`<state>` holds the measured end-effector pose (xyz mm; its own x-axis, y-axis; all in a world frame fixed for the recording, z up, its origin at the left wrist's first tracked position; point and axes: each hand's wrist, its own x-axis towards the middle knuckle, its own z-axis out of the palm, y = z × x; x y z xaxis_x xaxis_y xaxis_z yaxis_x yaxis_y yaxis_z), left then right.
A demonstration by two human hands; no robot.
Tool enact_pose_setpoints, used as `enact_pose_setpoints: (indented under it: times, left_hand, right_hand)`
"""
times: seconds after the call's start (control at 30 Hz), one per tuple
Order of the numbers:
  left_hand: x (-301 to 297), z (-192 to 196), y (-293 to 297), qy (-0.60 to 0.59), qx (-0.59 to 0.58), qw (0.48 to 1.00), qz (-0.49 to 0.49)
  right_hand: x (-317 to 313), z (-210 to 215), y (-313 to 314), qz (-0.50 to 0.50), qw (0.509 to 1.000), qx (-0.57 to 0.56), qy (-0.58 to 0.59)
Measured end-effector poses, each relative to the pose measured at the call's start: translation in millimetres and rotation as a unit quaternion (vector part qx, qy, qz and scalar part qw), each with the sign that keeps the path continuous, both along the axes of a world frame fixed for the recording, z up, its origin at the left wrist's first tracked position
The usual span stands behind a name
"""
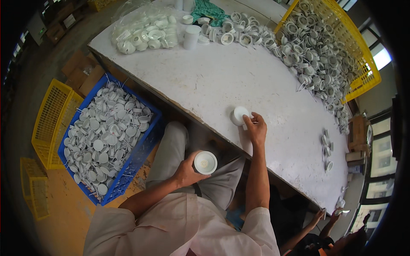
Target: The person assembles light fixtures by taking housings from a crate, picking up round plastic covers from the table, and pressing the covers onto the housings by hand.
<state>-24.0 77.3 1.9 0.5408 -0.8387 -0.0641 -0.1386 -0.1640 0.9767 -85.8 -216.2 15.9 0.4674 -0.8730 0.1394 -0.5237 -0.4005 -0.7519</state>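
Note:
Above my lap, my left hand point(186, 171) is wrapped round a small white cup point(206, 154). Its mouth faces up, and small pale bits point(205, 164) lie on its bottom. Over the near edge of the table, my right hand point(258, 130) grips a white round lamp-holder-like part point(240, 114) by its right side. A pale sliver shows between those fingers, too small to name. Whether the round part rests on the tabletop or is slightly raised, I cannot tell.
A white table point(171, 72) spans the front. A yellow crate point(363, 64) spills white wired parts point(311, 55) at the far right. At the far left lies a clear bag point(145, 34) of white parts. A blue crate point(156, 113) stands left; a co-worker's hand point(317, 218) is lower right.

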Motion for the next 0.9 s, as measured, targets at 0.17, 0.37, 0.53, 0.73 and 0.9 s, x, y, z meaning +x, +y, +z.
enact_pose_setpoints:
  times: [0.17,0.37,0.53,0.73,0.9]
  left_hand:
    - [-1.2,-5.2,8.6,0.006,-0.001,1.000,0.012]
    - [-0.6,-3.0,7.1,0.016,0.016,1.000,0.012]
    - [-2.7,-2.0,5.0,0.008,0.015,1.000,0.002]
    - [1.1,-8.2,5.8,-0.005,-0.015,1.000,0.026]
    - [11.0,5.7,-10.3,0.007,-0.031,0.999,0.031]
  right_hand:
    - [7.3,-4.5,-11.2,0.033,0.995,0.087,-0.021]
    - [6.9,-4.4,-10.8,0.005,0.971,0.203,-0.127]
    - [-7.7,-11.9,-26.1,-0.007,0.911,0.326,-0.251]
    - [-27.0,8.5,11.7,-0.029,0.845,0.389,-0.367]
    - [-37.9,14.0,48.9,-0.025,0.820,0.416,-0.392]
